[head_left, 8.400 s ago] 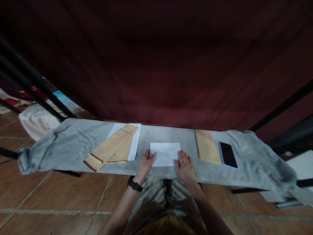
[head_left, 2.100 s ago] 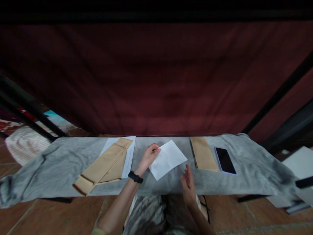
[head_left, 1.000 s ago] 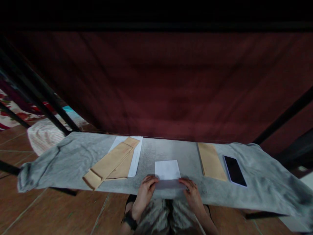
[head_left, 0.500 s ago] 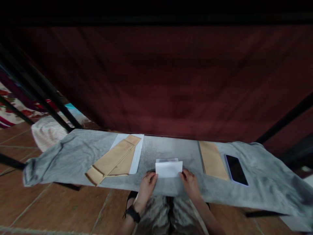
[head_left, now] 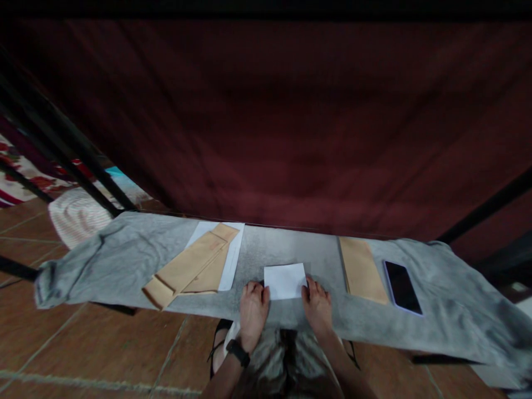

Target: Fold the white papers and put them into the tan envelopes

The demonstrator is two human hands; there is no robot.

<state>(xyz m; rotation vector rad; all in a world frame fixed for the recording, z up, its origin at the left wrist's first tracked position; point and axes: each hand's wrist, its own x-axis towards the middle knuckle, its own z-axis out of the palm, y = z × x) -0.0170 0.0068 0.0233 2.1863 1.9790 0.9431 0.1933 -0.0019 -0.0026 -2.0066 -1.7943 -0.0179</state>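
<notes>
A folded sheet of white paper (head_left: 285,281) lies in front of me, its upper face turned up. At its left edge my left hand (head_left: 254,307) has its thumb against the paper, with the fingers curled beside it. My right hand (head_left: 317,305) grips the right edge in the same way, thumb on the paper near the lower corner. The fingertips under the edges are hidden. A dark wristband (head_left: 238,353) is on my left wrist.
A grey cloth (head_left: 286,242) covers the narrow table. Brown envelopes (head_left: 193,260) overlap white paper (head_left: 231,266) on the left. More brown envelopes (head_left: 362,271) and a phone (head_left: 403,287) lie on the right. Behind hangs a dark red curtain (head_left: 291,138).
The paper's raised front flap has gone down, and the sheet now looks flatter, with the inner layer covered. Both hands have moved slightly and stay at its two side edges.
</notes>
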